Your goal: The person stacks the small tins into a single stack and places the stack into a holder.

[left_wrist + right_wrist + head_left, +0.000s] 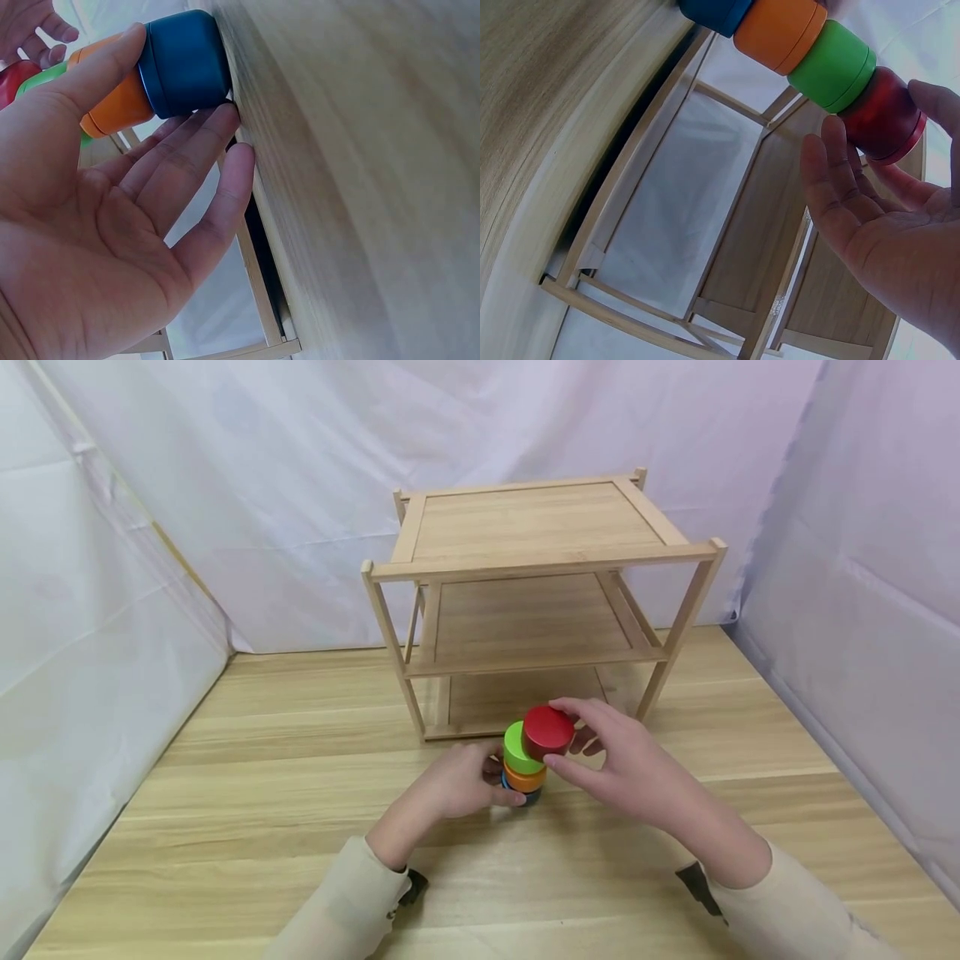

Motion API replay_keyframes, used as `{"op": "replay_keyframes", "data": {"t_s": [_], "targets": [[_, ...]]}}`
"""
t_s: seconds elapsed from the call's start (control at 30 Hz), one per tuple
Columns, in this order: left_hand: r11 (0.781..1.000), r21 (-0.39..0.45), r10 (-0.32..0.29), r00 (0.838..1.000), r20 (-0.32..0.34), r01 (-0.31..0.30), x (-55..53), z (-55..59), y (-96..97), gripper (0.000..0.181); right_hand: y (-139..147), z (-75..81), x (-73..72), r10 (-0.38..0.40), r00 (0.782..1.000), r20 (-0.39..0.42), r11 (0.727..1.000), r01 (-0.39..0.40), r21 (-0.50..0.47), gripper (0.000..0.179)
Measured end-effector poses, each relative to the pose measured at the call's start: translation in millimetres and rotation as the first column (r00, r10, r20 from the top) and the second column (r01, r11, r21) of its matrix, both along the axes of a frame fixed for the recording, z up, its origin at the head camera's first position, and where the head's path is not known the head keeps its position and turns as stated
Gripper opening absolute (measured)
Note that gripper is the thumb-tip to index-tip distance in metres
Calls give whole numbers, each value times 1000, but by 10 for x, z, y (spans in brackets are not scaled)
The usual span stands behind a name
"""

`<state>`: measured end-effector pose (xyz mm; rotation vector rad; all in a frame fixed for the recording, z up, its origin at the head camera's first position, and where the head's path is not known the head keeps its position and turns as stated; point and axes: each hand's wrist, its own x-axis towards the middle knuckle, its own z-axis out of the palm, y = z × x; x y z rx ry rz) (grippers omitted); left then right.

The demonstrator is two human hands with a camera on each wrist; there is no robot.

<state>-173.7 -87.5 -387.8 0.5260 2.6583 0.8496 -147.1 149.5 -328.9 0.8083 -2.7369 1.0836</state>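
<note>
Small round lidded canisters stand in a stack: a blue canister [187, 64] on the table, an orange canister [780, 30] over it, then a green canister [832, 66]. A red canister [547, 731] is at the top, its base right at the green one and off to the right in the head view. My right hand [622, 760] holds the red canister between thumb and fingers. Low on the stack, my left hand [461, 779] curls round the blue canister, thumb at its seam with the orange one and fingertips close to the table.
Just behind the stack stands a wooden three-tier shelf [532, 522]. The wood-grain table [285, 827] runs under both arms, with white curtains [300, 460] hanging at the back and sides.
</note>
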Motion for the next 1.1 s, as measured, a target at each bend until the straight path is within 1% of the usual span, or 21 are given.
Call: {"op": "replay_keyframes", "data": {"t_s": [0.1,0.5,0.97,1.1], "targets": [[1000,-2,4,1000,1,-4,0,0,-1,58,-7,8,2,0,1000,-4,1000,0,5,60],[1000,-7,1,1000,7,-1,2,-19,4,59,-7,12,4,-8,1000,24,1000,8,20,61],[1000,-4,-1,1000,-2,1,1,-15,-1,57,-1,-9,3,-9,1000,2,1000,9,16,60],[1000,2,-1,1000,-5,1,-8,-19,-2,57,-5,-20,4,-10,1000,-2,1000,10,3,60]]}}
